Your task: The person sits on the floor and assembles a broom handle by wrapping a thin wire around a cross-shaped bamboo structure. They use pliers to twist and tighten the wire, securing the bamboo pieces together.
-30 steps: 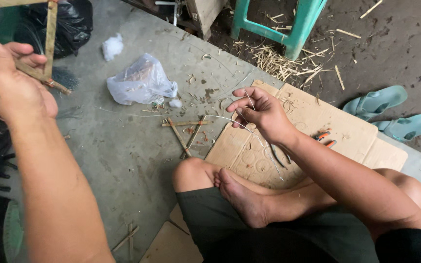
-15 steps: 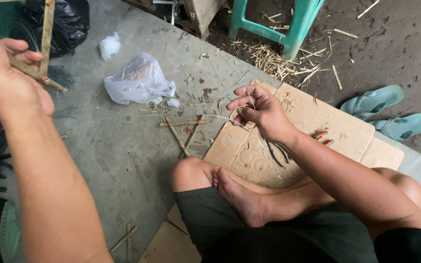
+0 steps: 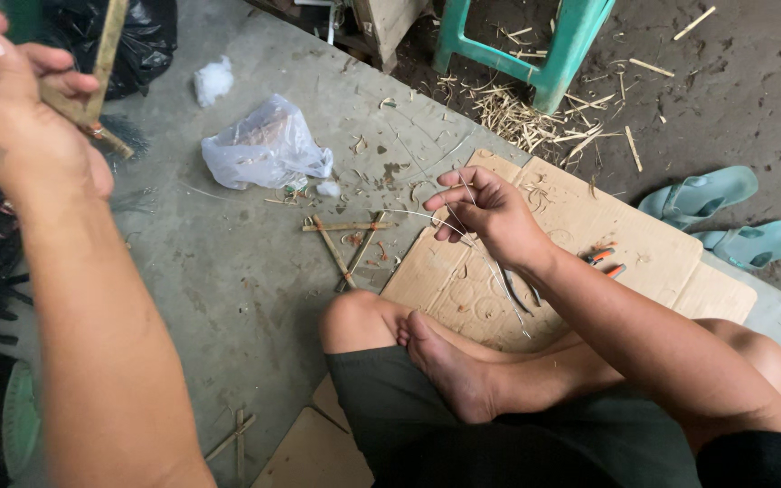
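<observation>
Two bamboo sticks (image 3: 92,86), crossed and bound, are gripped in the closed left hand (image 3: 20,117), raised near the upper left over the concrete floor (image 3: 228,289). A thin wire (image 3: 427,215) is pinched between thumb and fingertips of the right hand (image 3: 490,217), held above the cardboard sheet (image 3: 625,244). Pliers (image 3: 603,262) lie on that cardboard, beside the right wrist. A crumpled plastic bag (image 3: 264,149) rests on the floor.

A grey concrete floor (image 3: 228,298) carried flattened cardboard (image 3: 607,226), a crumpled plastic bag (image 3: 264,149), loose bamboo sticks (image 3: 345,239), scattered shavings (image 3: 526,117) and teal sandals (image 3: 725,217).
</observation>
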